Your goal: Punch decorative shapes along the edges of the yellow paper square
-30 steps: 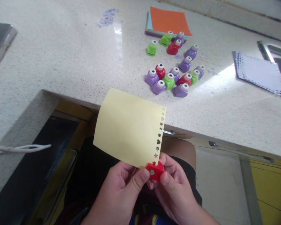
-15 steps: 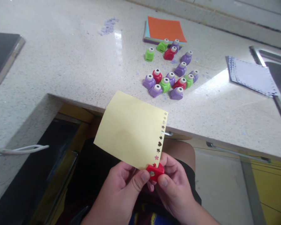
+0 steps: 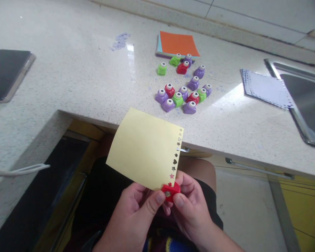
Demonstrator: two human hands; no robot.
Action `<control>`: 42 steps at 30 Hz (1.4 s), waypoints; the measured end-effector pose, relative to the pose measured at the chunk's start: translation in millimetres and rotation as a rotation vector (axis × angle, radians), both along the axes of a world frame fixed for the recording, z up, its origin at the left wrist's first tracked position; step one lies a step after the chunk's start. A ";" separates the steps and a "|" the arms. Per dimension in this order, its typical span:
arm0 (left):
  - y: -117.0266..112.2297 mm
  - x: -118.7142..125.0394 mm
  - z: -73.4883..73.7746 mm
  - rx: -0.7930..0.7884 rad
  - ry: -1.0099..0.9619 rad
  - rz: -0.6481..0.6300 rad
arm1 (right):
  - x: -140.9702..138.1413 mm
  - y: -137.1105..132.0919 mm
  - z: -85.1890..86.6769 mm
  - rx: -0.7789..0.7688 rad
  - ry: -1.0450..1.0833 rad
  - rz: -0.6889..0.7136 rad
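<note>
A sheet of yellow paper (image 3: pixel 144 147) is held over my lap, with a row of small cut-out shapes, among them stars and a heart, along its right edge. At its lower right corner sits a red craft punch (image 3: pixel 171 191), the paper's edge inside it. My left hand (image 3: pixel 139 206) is closed on the paper's bottom edge, its thumb against the punch. Gripping the punch from the right is my right hand (image 3: pixel 191 201), thumb and fingers round its side. The underside of the punch faces up, and some fingertips are hidden beneath it.
Several purple, green and red craft punches (image 3: pixel 177 99) stand on the speckled counter (image 3: pixel 94 80). Behind them lies a stack of coloured paper (image 3: pixel 179 43). White punched sheets (image 3: pixel 267 89) rest beside the sink (image 3: pixel 304 94). A dark flat device (image 3: pixel 7 75) lies at left.
The view has shifted a little, so the counter things appear lower and the right-hand ones further left. Both hands keep the same hold on the paper and the red craft punch.
</note>
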State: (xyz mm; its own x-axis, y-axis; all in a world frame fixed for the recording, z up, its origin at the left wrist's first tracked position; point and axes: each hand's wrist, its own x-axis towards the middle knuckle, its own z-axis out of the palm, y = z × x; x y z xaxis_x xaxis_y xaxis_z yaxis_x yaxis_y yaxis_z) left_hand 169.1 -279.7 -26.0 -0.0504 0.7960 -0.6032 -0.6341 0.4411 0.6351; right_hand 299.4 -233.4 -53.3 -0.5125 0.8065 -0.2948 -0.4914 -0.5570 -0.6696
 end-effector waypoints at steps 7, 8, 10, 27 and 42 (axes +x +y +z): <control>1.1 3.4 3.6 0.007 -0.054 0.006 | -3.1 -3.3 -1.9 0.026 0.059 -0.048; 1.7 4.0 4.9 0.003 -0.055 0.010 | -4.1 -3.8 -0.8 0.023 0.060 -0.059; 2.8 5.2 7.5 0.000 -0.054 0.025 | -6.3 -4.5 1.8 0.011 0.054 -0.081; -2.7 9.5 10.4 -0.038 0.019 -0.028 | -5.3 -8.9 -0.2 -0.033 0.099 -0.069; 6.7 3.4 19.3 0.032 -0.015 -0.027 | 7.2 8.2 3.8 -0.065 0.102 0.033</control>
